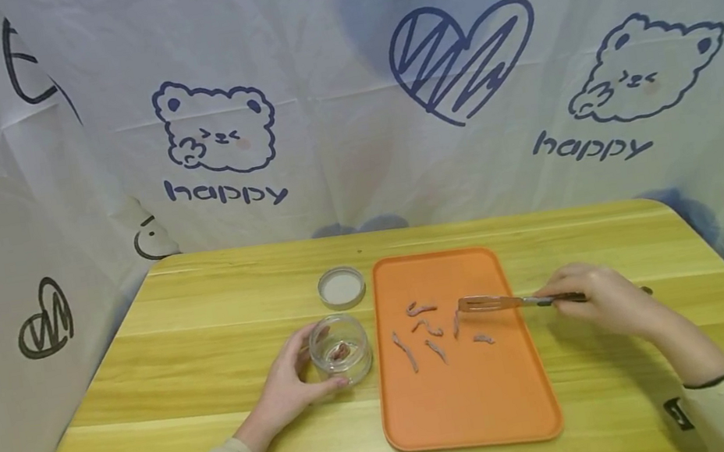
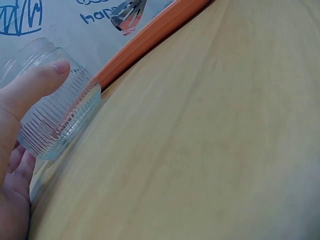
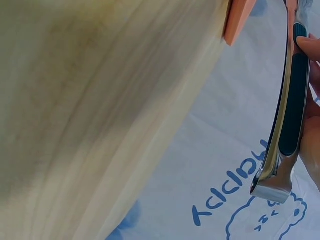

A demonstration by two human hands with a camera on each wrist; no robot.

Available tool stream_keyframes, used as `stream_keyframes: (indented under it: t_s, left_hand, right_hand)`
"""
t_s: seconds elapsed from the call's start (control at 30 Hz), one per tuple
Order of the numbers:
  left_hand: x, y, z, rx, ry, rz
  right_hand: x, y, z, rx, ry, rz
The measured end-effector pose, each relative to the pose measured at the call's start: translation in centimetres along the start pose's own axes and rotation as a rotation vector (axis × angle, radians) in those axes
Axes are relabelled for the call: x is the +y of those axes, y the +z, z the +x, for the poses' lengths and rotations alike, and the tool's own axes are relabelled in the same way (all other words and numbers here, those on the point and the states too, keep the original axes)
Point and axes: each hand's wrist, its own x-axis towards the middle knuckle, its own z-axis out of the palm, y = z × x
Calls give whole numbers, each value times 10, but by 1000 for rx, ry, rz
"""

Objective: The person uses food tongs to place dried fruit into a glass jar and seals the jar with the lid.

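My left hand (image 1: pixel 289 384) holds a clear glass jar (image 1: pixel 351 372) upright on the table, thumb on its near side and fingers round the far side. A few reddish-brown pieces lie at the bottom of this lidless jar. In the left wrist view the ribbed glass jar (image 2: pixel 65 112) shows under the thumb. My right hand (image 1: pixel 601 299) grips metal tongs (image 1: pixel 498 302) with dark handle pads, seen closely as tongs (image 3: pixel 295 95) in the right wrist view. Their tips are over the orange tray (image 1: pixel 469 406), at one end of a thin brownish strip (image 1: pixel 457 325). Whether they pinch it, I cannot tell.
Several more thin brownish strips (image 1: pixel 406 352) lie scattered on the tray's middle. A round lid (image 1: pixel 341 288) rests on the wooden table (image 1: pixel 244 292), behind the jar and left of the tray. A printed white cloth (image 1: pixel 332 128) hangs behind the table.
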Motion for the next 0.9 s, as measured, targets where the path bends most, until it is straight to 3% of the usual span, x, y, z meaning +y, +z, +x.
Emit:
stream_keyframes:
  t_s: [0.5, 0.9]
  left_hand:
    - [-2, 0, 0, 1, -15, 10]
    - [0, 0, -1, -5, -31, 13]
  right_hand:
    - [-11, -4, 14, 93, -67, -21]
    - [-35, 0, 43, 178, -168, -49]
